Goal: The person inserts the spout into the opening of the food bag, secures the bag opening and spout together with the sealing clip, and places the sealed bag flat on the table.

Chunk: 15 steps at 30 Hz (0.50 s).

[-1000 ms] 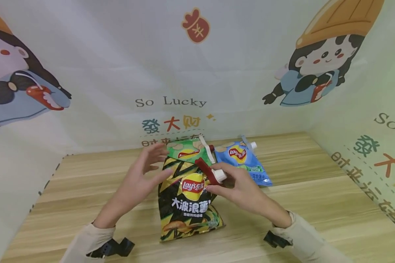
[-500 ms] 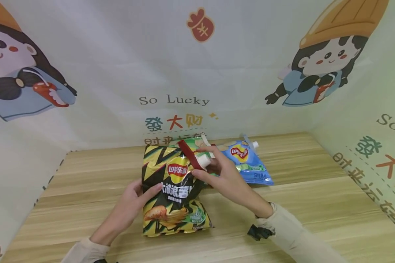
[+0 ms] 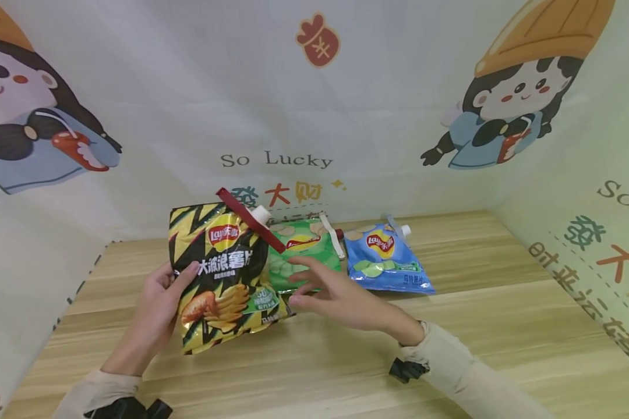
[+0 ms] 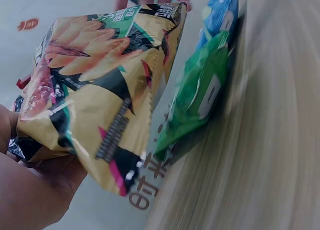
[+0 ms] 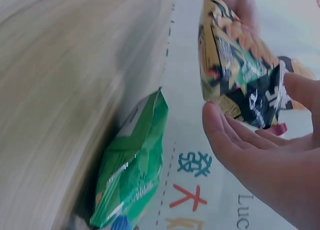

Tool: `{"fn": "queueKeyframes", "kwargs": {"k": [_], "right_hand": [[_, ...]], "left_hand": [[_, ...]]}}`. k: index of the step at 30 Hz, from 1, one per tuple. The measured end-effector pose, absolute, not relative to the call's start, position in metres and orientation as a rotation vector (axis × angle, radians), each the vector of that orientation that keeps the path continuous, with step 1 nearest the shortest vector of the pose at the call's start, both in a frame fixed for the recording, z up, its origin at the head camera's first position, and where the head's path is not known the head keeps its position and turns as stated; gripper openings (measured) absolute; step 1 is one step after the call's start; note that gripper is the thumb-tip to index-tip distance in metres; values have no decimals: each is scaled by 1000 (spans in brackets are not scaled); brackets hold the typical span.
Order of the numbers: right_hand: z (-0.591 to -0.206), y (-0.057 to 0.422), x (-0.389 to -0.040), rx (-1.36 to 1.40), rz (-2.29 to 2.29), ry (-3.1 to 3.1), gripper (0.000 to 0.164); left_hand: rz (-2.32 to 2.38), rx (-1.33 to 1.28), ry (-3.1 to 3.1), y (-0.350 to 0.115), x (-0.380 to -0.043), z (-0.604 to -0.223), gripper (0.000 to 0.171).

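My left hand (image 3: 154,308) grips the left edge of a black and yellow Lay's chip bag (image 3: 222,291), thumb on its front. The bag is tilted up, its lower end raised off the table in the left wrist view. Across its top right corner runs a red bag clip (image 3: 251,220) with a white spout cap (image 3: 261,215). Just right of the bag, my right hand (image 3: 340,297) hangs with spread, loosely bent fingers, holding nothing. Behind those fingers lies a green chip bag (image 3: 280,270), partly covered by the black bag and the hand.
A blue chip bag (image 3: 388,267) lies to the right of the green one, closed with a grey-blue clip (image 3: 393,224). A white clip (image 3: 331,235) sits on the green bag. Printed cloth walls (image 3: 188,116) stand behind and beside the wooden table (image 3: 503,314).
The black and yellow bag has moved left and up off the green bag. My left hand took hold of its edge, and my right hand let go of the clip.
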State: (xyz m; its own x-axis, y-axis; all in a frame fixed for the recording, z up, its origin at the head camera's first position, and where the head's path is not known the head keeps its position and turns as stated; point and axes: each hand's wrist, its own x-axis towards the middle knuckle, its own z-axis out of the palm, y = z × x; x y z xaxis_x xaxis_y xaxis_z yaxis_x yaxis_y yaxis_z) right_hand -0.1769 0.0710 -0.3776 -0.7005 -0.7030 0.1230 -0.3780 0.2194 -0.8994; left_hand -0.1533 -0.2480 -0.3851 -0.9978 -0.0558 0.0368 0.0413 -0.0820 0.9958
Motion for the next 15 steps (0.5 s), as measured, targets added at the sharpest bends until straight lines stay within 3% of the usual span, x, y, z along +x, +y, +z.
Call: {"fn": "queueKeyframes", "kwargs": {"k": [15], "right_hand": [[-384,33,-175,-1180,-1263,2226,66]], "left_hand": [[-2324,240,-2155,-297,-191,-391,50]]}}
